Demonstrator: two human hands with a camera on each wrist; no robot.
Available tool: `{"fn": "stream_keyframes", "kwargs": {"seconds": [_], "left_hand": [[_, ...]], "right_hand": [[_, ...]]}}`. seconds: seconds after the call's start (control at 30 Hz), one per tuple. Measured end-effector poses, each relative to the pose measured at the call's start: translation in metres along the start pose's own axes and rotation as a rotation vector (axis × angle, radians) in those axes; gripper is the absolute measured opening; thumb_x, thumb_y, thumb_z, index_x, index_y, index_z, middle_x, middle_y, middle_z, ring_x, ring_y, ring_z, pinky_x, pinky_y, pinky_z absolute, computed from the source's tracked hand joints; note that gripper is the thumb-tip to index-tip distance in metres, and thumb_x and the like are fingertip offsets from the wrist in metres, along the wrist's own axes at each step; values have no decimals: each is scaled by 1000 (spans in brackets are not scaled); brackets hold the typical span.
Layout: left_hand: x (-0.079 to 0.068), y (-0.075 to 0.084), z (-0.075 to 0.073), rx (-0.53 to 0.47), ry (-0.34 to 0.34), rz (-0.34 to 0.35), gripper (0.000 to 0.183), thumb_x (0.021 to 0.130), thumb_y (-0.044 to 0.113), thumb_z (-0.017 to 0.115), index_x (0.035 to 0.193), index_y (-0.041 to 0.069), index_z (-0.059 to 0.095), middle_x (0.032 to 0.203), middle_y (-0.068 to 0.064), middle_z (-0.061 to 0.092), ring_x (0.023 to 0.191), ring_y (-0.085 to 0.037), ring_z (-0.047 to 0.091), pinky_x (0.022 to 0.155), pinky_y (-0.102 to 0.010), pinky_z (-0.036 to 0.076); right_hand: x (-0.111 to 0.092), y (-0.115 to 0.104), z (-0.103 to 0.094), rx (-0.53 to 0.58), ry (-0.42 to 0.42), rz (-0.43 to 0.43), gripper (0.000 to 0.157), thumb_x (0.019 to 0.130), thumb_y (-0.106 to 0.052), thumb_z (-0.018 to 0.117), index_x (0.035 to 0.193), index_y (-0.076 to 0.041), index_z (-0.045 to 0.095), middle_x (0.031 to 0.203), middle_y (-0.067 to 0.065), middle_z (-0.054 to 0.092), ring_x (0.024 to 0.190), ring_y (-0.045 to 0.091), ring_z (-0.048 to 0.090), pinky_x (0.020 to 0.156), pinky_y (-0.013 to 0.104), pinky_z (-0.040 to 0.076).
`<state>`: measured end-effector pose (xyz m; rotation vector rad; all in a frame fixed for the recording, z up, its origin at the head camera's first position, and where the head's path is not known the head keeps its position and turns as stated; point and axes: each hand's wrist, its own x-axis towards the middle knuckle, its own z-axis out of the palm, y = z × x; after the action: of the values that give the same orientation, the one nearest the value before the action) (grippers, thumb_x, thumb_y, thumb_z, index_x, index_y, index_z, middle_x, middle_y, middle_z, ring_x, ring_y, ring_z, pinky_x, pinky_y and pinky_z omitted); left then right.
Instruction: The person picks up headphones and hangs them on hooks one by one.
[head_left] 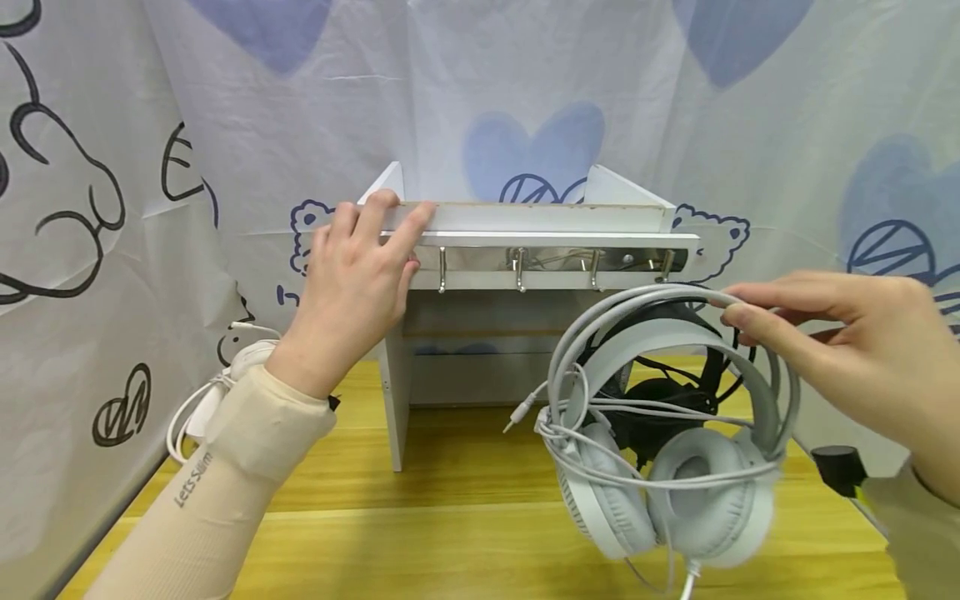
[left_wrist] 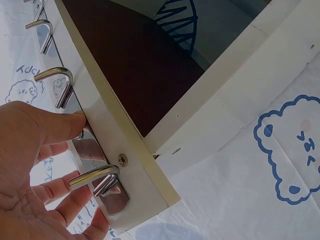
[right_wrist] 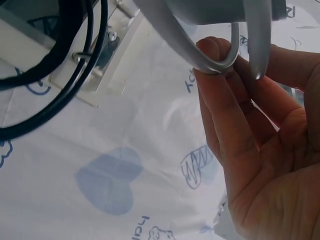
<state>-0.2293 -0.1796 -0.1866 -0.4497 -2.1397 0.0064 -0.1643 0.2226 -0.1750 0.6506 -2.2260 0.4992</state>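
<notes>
White headphones [head_left: 716,500] hang from my right hand [head_left: 862,333], which pinches the top of their double headband between thumb and fingers. Their cable is wound around the headband and ear cups, and the plug sticks out to the left. Behind them, black headphones [head_left: 648,417] hang at the right end of a metal hook rail [head_left: 480,258], partly hidden by the white pair. The rail runs along the front of a white shelf unit [head_left: 525,220]. My left hand [head_left: 356,271] grips the unit's front board at its left end, thumb and fingers around the rail's edge [left_wrist: 92,150].
The shelf unit stands on a yellow wood-grain table [head_left: 450,542]. At the left lies a white bundled cable with a plug strip [head_left: 213,408], partly behind my left forearm. A printed white cloth [head_left: 450,83] hangs behind and at the sides.
</notes>
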Motion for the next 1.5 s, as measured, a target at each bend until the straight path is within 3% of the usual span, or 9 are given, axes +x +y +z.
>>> {"fn": "stream_keyframes", "kwargs": {"seconds": [0.1, 0.13, 0.4, 0.7, 1.0, 1.27, 1.5], "left_hand": [[0, 0, 0, 0, 0, -1, 54, 95, 19, 68, 145, 24, 47, 139, -15, 46, 107, -38, 46, 77, -51, 44], [0, 0, 0, 0, 1, 0, 54, 95, 19, 68, 145, 23, 47, 139, -15, 46, 107, -38, 46, 77, -51, 44], [0, 0, 0, 5, 12, 6, 54, 94, 18, 68, 144, 23, 49, 139, -14, 47, 107, -38, 46, 78, -52, 45], [0, 0, 0, 2, 7, 7, 53, 95, 19, 68, 144, 23, 48, 139, -15, 46, 106, -38, 46, 77, -51, 45], [0, 0, 0, 3, 8, 8, 53, 95, 19, 67, 145, 23, 48, 140, -15, 46, 105, -38, 46, 75, -50, 44], [-1, -1, 0, -5, 8, 3, 54, 95, 19, 67, 145, 23, 48, 139, -15, 47, 106, -38, 46, 76, -51, 45], [-1, -1, 1, -5, 7, 4, 53, 95, 19, 67, 145, 23, 48, 139, -15, 47, 106, -38, 47, 77, -52, 45]], "right_hand": [[2, -5, 3, -5, -35, -6, 24, 90, -14, 75, 114, -13, 78, 100, 11, 76, 74, -23, 50, 62, 1, 44], [3, -6, 4, 1, -44, -4, 24, 90, -15, 75, 114, -14, 77, 101, 12, 76, 74, -21, 50, 63, 1, 44], [8, -16, 13, 57, -50, -60, 25, 87, -13, 78, 113, -17, 78, 98, 3, 77, 72, -14, 57, 65, 3, 47], [10, -29, 21, 157, -50, -91, 28, 85, -8, 79, 110, -21, 79, 84, -13, 69, 62, -2, 53, 55, 11, 42], [14, -41, 31, 182, -77, -84, 28, 87, -12, 78, 111, -25, 78, 83, -12, 68, 60, 2, 51, 53, 13, 40], [20, -49, 42, 231, -106, -113, 24, 89, -12, 75, 111, -22, 78, 89, -8, 74, 67, -1, 63, 58, 13, 49], [23, -55, 49, 250, -132, -86, 21, 91, -15, 74, 111, -21, 78, 96, -5, 77, 70, 0, 67, 63, 13, 54]]}}
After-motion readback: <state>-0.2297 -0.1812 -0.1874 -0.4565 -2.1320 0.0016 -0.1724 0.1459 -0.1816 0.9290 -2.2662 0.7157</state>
